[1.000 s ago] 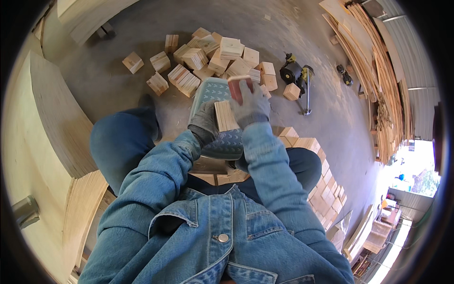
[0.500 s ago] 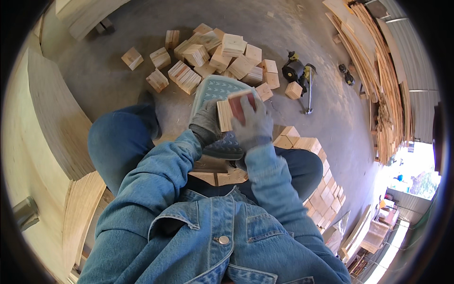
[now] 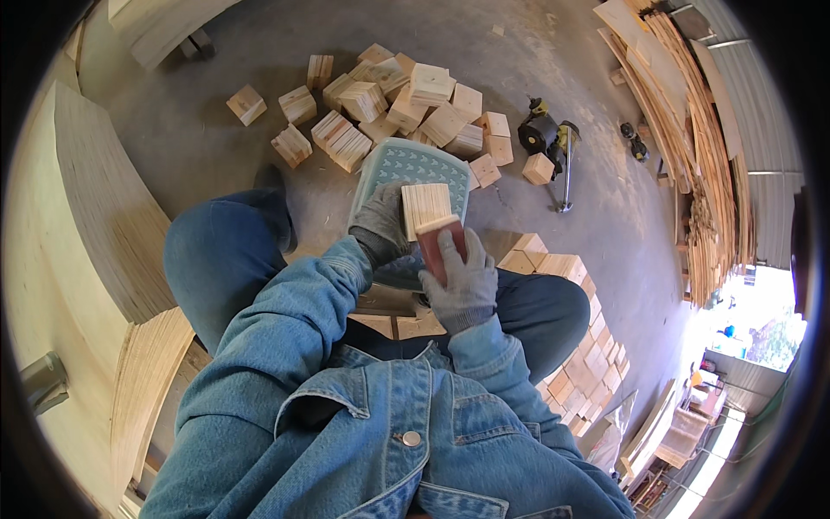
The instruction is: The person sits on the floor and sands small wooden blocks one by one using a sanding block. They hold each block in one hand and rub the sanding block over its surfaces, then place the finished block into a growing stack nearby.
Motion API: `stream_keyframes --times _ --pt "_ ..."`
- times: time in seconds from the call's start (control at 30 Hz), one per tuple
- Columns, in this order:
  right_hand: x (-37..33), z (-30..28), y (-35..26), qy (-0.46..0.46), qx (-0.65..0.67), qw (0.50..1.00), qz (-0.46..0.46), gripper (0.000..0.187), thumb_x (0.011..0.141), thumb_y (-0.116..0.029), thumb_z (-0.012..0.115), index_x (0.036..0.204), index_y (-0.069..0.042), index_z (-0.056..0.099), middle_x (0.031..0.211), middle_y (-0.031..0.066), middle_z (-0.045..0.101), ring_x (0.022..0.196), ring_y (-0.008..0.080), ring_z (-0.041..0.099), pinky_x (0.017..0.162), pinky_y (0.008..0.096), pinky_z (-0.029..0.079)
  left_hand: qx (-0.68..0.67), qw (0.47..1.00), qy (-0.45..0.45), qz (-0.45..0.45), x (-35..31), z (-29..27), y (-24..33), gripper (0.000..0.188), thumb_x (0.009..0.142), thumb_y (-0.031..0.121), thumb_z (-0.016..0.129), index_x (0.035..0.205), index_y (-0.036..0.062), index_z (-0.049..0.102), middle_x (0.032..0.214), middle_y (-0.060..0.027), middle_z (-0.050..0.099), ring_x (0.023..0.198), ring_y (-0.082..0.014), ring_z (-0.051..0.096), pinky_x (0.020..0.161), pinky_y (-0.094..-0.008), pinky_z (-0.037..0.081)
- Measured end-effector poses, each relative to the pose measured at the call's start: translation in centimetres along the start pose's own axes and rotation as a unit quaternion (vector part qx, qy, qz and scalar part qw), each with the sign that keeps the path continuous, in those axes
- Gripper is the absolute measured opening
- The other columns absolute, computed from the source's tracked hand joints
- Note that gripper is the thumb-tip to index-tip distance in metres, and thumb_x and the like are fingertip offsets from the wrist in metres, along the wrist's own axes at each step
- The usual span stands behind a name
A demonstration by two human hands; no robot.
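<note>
My left hand, in a grey glove, grips the left side of a wooden block with a striped, layered face. The block is held over a pale green plastic stool between my knees. In my gloved right hand is a sanding block, with reddish-brown abrasive wrapped round a pale wooden core. Its upper end meets the lower right edge of the wooden block. My right fingers lie along its reddish face.
Several loose wooden blocks lie heaped on the floor beyond the stool. Neatly packed blocks sit by my right knee. Yellow-and-black power tools stand right of the heap. Large curved plywood pieces rise at left; boards lean along the right wall.
My right hand has drawn the sanding block down toward me, from across the wooden block's face to its lower edge. My left hand keeps its hold.
</note>
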State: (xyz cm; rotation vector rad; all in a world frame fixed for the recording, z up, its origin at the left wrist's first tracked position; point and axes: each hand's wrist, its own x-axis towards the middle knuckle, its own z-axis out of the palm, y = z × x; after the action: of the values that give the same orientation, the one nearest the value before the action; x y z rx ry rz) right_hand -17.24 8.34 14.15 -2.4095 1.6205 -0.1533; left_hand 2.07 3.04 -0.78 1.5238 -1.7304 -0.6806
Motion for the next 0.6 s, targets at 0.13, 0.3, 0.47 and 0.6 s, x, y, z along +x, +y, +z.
stream_keyframes --times 0.13,0.3,0.47,0.6 --pt "0.4 0.4 0.2 0.020 -0.002 1.000 -0.015 0.073 0.086 -0.041 0.080 0.152 -0.018 0.060 0.156 0.0225 0.048 0.131 0.0487 0.054 0.108 0.0587 0.047 0.022 1.000 -0.003 0.003 0.1 0.7 -0.1 0.082 0.081 0.042 0.084 0.147 0.0063 0.051 0.142 -0.0208 0.052 0.134 -0.0410 0.049 0.121 -0.0465 0.039" --pt "11.1 0.3 -0.5 0.014 -0.028 0.999 0.016 0.074 0.087 -0.044 0.079 0.153 -0.017 0.059 0.156 0.0240 0.050 0.132 0.0474 0.057 0.111 0.0556 0.048 -0.061 0.998 0.023 -0.024 0.4 1.1 0.2 0.083 0.079 0.033 0.089 0.147 0.0091 0.048 0.139 -0.0203 0.055 0.130 -0.0422 0.055 0.116 -0.0482 0.046" --pt "14.8 -0.7 -1.9 0.007 -0.016 0.999 0.038 0.071 0.089 -0.044 0.078 0.153 -0.019 0.059 0.156 0.0232 0.051 0.127 0.0479 0.061 0.109 0.0512 0.051 -0.170 0.984 0.003 -0.050 0.6 3.8 -4.5 0.086 0.078 0.034 0.089 0.148 0.0090 0.046 0.139 -0.0202 0.054 0.132 -0.0416 0.054 0.117 -0.0475 0.045" --pt "7.1 0.5 -0.2 0.036 -0.018 0.999 -0.011 0.073 0.087 -0.042 0.080 0.153 -0.019 0.059 0.156 0.0237 0.049 0.131 0.0486 0.057 0.107 0.0568 0.050 -0.126 0.992 -0.013 -0.019 0.5 2.0 -1.1 0.087 0.077 0.037 0.089 0.147 0.0070 0.047 0.139 -0.0210 0.055 0.133 -0.0414 0.053 0.118 -0.0475 0.044"
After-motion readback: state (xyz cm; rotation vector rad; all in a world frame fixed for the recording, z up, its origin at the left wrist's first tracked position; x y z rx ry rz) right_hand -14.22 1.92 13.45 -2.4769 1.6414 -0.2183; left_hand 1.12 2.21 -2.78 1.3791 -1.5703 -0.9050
